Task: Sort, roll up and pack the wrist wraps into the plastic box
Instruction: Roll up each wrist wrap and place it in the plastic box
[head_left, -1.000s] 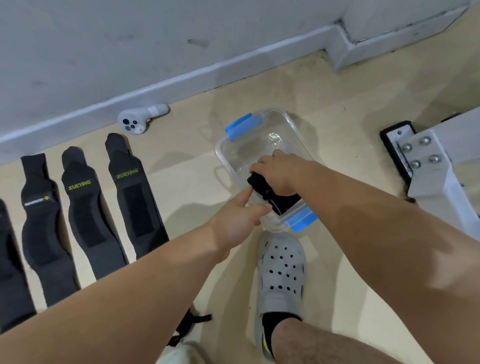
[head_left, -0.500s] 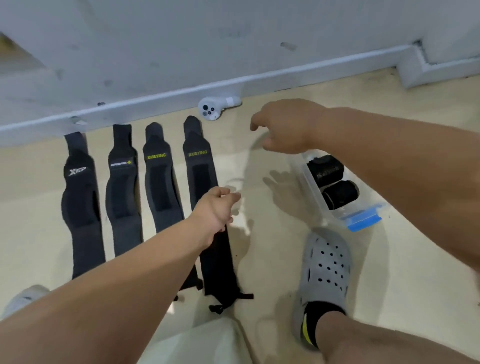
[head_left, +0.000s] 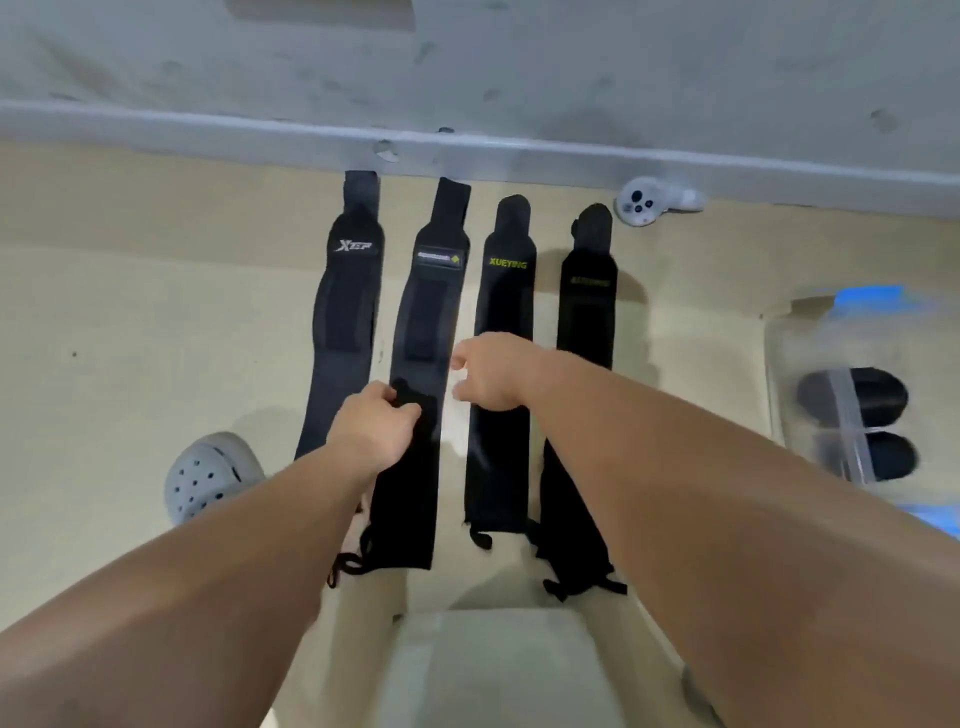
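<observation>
Four wraps (head_left: 504, 312) lie flat, side by side. My left hand (head_left: 374, 423) pinches the second wrap (head_left: 428, 322); my right hand (head_left: 493, 371) hovers beside it, fingers loose, holding nothing.

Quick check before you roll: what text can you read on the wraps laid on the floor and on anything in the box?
"XTEP", white stylised logo, on the leftmost wrist wrap.
Second wrist wrap: white print on a label patch beside a yellow diamond, too small to read.
"XUEYING", yellow, on the third wrist wrap.
Fourth wrist wrap: yellow print, shadowed and blurred, unreadable.
Rolled wraps in the plastic box: nothing readable.
</observation>
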